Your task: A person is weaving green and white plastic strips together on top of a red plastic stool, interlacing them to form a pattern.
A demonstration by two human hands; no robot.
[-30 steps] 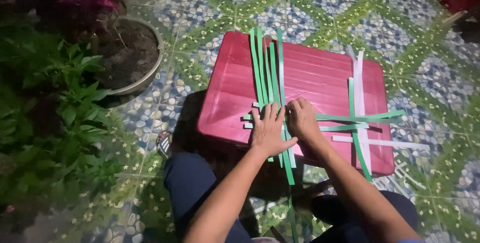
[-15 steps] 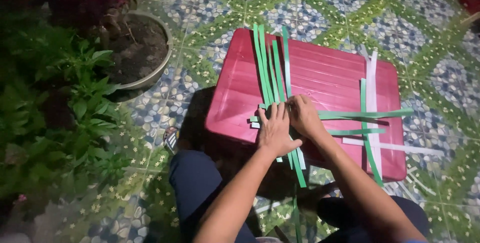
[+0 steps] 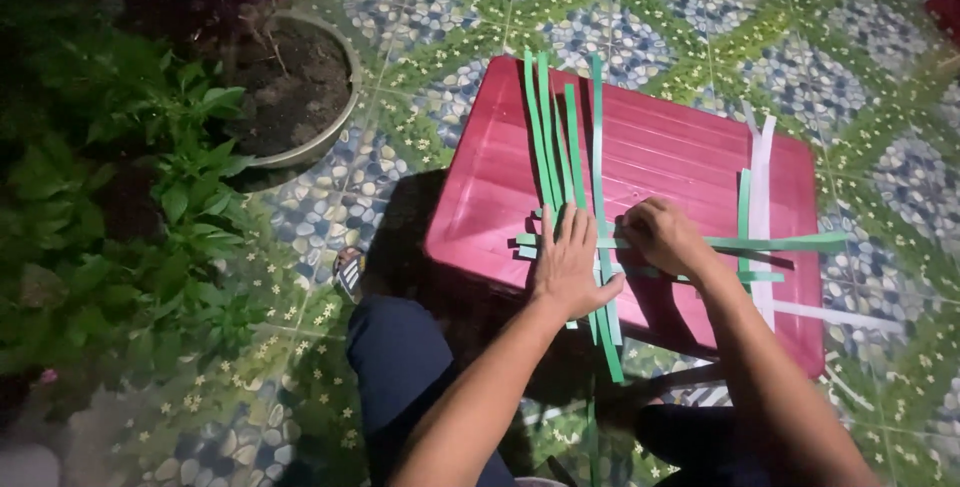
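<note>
- The left hand (image 3: 570, 265) lies flat, fingers spread, its grip open, pressing the long green paper strips (image 3: 556, 142) against the glossy pink rectangular plastic lid (image 3: 680, 147).
- The right hand (image 3: 665, 234) is curled, fingertips pinched on a horizontal green paper strip (image 3: 775, 243) where it crosses the upright ones.
- The upright strips fan out toward the lid's far edge and hang past its near edge, over the person's dark blue trouser leg (image 3: 400, 367).
- The horizontal strip runs almost to the lid's right edge, crossing a white paper strip (image 3: 762, 187) and a short green one that lie near that edge.
- The middle of the lid, between the two groups of strips, is bare pink surface.
- The lid rests on a floor of blue and green patterned tiles (image 3: 640, 7).
- A round metal-rimmed pot of dark soil (image 3: 295, 97) and leafy green plants (image 3: 130, 207) stand well apart to the left.
</note>
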